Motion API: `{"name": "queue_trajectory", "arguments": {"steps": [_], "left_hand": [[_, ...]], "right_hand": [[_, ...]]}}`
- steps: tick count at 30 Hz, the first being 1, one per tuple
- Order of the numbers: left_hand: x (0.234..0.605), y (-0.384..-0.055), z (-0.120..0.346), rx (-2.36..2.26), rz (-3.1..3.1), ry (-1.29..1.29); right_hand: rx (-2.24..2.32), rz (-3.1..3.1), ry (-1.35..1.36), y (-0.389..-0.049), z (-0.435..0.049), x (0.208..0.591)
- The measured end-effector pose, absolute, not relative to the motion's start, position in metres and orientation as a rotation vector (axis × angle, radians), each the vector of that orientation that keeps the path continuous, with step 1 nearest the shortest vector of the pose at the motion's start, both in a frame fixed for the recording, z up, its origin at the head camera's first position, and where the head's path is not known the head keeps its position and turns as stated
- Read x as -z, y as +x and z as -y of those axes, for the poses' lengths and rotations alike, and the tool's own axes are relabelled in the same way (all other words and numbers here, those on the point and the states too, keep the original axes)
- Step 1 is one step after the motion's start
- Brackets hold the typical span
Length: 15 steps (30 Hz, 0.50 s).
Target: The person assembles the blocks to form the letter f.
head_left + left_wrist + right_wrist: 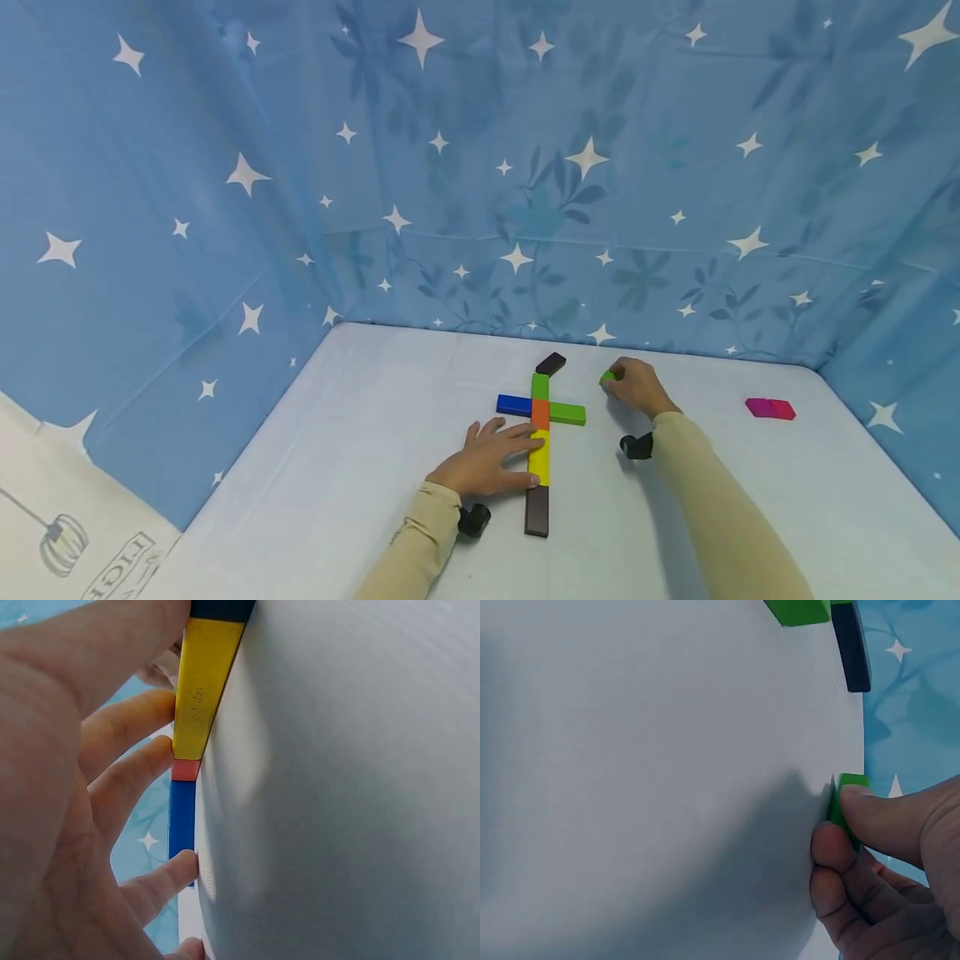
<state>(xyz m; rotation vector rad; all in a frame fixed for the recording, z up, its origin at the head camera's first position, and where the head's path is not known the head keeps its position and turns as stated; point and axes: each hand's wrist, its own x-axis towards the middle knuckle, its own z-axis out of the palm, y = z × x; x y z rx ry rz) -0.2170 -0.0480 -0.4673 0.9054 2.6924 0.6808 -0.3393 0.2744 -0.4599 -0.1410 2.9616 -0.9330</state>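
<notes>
My left hand spreads its fairly straight fingers along the left side of a yellow block, thumb and fingertips touching it. Below the yellow block lies a dark brown block; above it come an orange block and a green block, all in one column. A blue block and a longer green block stick out either side of the orange one. Past the column's far end, a black block lies slanted. My right hand pinches a small green block between thumb and fingers, low over the table.
A magenta block and a red block lie end to end at the right of the white table. A blue star-patterned curtain rises behind the table's far edge and along its sides.
</notes>
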Motion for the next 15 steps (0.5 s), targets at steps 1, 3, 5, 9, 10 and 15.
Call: {"name": "queue_trajectory", "arguments": {"steps": [1, 3, 5, 9, 10, 15], "left_hand": [[0.467, -0.217, 0.048, -0.679, -2.693, 0.901], [0.467, -0.218, 0.049, -0.673, -2.698, 0.894], [0.467, -0.219, 0.049, -0.672, -2.699, 0.890], [0.469, -0.220, 0.048, -0.680, -2.689, 0.887], [0.469, -0.220, 0.048, -0.681, -2.685, 0.885], [0.469, -0.219, 0.048, -0.667, -2.688, 0.888]], "right_hand": [[0.917, -2.955, -0.159, -0.342, -0.272, 0.459], [0.887, -2.947, -0.193, -0.347, -0.267, 0.458], [0.876, -2.939, -0.206, -0.350, -0.263, 0.456], [0.876, -2.935, -0.205, -0.356, -0.258, 0.457], [0.877, -2.937, -0.205, -0.357, -0.256, 0.458], [0.881, -2.943, -0.216, -0.366, -0.247, 0.463]]}}
